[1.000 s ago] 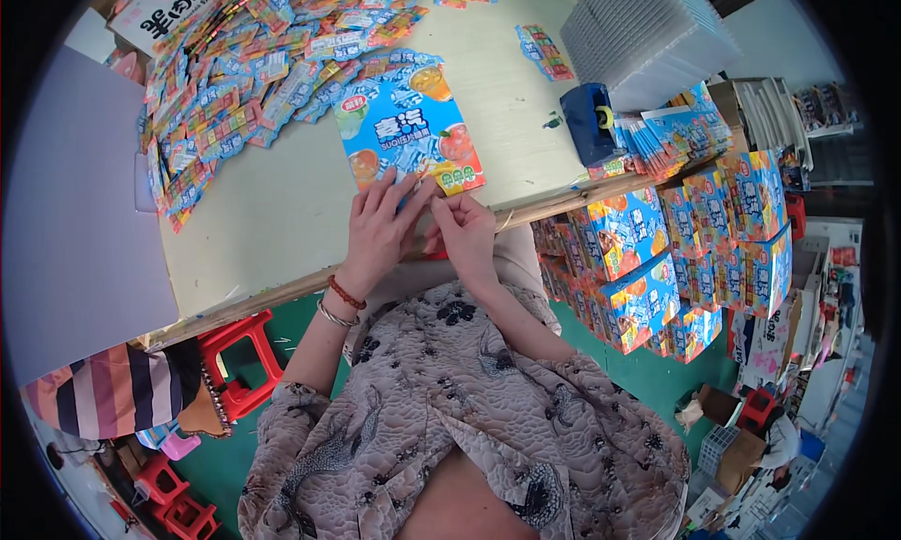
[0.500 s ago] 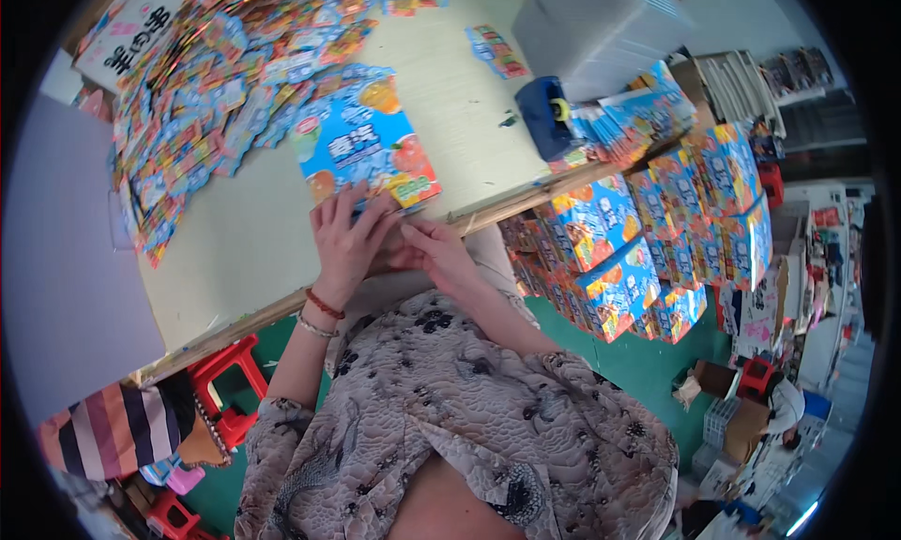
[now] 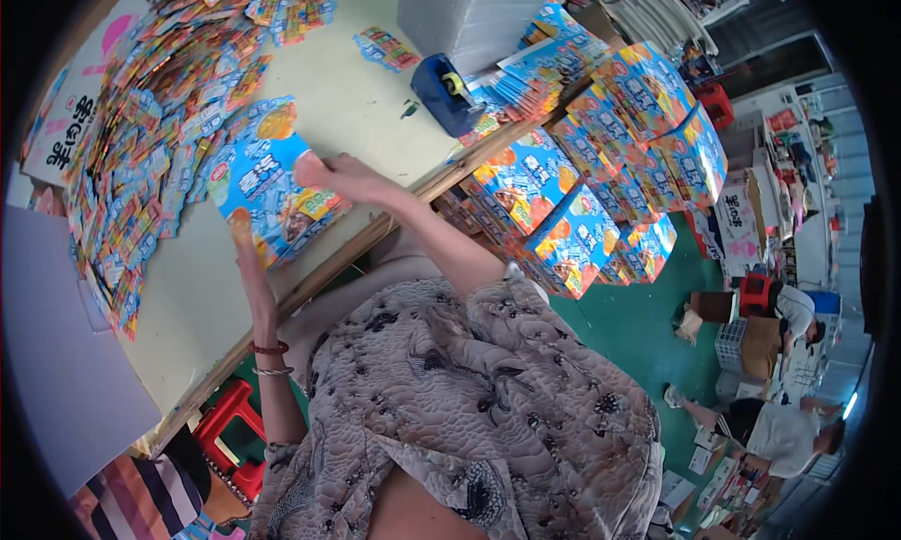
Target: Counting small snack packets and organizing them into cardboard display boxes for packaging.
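Note:
A blue printed carton box with orange fruit pictures lies tilted at the table's front edge, between my hands. My right hand has closed on its right edge, fingers slightly blurred. Along the box's lower left side, my left hand holds it with fairly straight fingers. Just behind and left of the box spreads a large heap of small colourful packets, some close against it.
A blue tape dispenser stands near the table's right edge, by flat blue printed packs and a wrapped translucent block. Strapped stacks of blue boxes rise beside the table. Red stool below left; other people far right.
My hands have moved apart, from together at the box's near edge to its two sides. The right has come up to the right edge. The whole view has shifted and turned.

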Available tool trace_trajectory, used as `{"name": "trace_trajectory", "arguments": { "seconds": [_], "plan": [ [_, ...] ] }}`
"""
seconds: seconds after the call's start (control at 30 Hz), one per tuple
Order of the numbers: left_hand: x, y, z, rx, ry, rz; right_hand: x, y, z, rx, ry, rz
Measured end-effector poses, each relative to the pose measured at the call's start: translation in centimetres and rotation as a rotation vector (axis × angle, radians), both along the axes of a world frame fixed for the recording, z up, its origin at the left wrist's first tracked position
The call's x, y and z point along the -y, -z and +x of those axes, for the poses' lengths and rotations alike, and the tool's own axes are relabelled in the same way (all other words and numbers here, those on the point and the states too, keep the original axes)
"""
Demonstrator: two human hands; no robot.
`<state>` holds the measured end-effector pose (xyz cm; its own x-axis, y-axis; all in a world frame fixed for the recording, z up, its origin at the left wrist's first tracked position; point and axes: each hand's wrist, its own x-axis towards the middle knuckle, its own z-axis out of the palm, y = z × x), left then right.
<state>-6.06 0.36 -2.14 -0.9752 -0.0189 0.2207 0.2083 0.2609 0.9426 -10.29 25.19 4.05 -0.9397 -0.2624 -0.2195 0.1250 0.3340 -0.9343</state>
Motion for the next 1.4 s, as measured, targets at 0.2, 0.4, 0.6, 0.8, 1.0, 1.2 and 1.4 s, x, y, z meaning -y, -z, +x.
{"name": "trace_trajectory", "arguments": {
  "seconds": [0.2,0.4,0.6,0.8,1.0,1.2,1.4],
  "plan": [
    [-3.8,-4.7,3.7,0.064,0.085,-0.005,-1.3,-1.8,4.9,-0.001,0.124,-0.24],
    [-8.4,-14.4,8.4,-0.349,1.02,-0.08,-8.3,-1.8,17.9,-0.047,0.668,-1.034],
    [-9.9,-15.0,6.2,-0.561,0.863,-0.059,-24.3,0.4,39.3,-0.815,1.273,-0.587],
    [-6.4,-11.7,4.9,-0.184,0.539,0.071,-33.2,1.0,50.6,-1.106,1.424,-0.658],
    [-4.8,-10.8,3.8,0.031,0.293,0.004,-45.1,7.0,53.0,-0.684,1.465,-0.614],
    [-4.9,-10.7,4.8,0.028,0.267,-0.001,-48.2,7.2,49.1,-0.375,1.515,-0.796],
    [-5.0,-9.2,4.9,0.027,0.218,0.016,-45.5,4.6,49.1,-0.295,1.472,-0.779]
  ]
}}
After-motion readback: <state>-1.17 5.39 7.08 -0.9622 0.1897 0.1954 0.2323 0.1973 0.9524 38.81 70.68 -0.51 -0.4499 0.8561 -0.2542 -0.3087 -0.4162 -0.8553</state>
